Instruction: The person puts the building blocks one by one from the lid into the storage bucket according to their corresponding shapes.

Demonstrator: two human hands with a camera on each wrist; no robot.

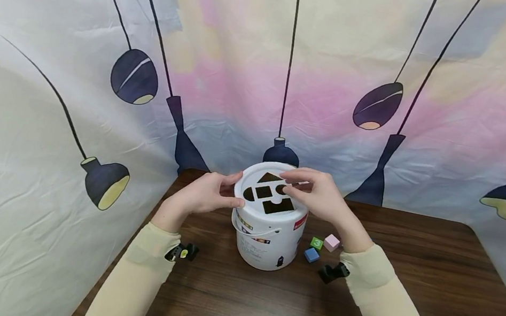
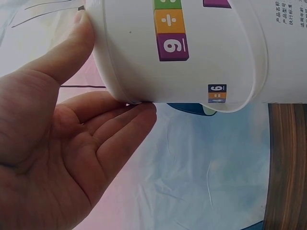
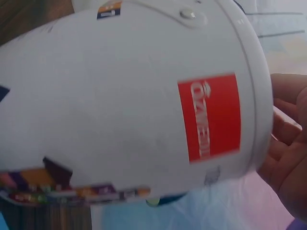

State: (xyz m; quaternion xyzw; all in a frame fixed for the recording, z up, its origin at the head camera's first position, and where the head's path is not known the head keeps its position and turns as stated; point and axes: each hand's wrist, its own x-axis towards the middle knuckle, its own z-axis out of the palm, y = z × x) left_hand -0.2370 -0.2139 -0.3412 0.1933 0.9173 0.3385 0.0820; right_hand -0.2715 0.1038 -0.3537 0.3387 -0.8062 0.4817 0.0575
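A white bucket point(image 1: 264, 249) with a thin handle stands upright on the table. Its lid point(image 1: 252, 214) has several dark shaped holes, among them a triangle, a square and a rectangle. My left hand point(image 1: 201, 192) holds the left side of the rim, thumb at the front and fingers farther back. In the left wrist view, its fingertips point(image 2: 148, 109) touch the bucket wall. Over the lid's right part is my right hand point(image 1: 318, 191), thumb and forefinger apart beside the round hole point(image 1: 280, 189). I see nothing between them; the bucket partly hides this hand in the right wrist view.
Right of the bucket lie a green cube point(image 1: 316, 243), a pink cube point(image 1: 331, 243) and a blue cube point(image 1: 311, 255), below my right forearm. Behind the dark wooden table point(image 1: 222, 305) hangs a cloth point(image 1: 246, 70) with lamp pictures.
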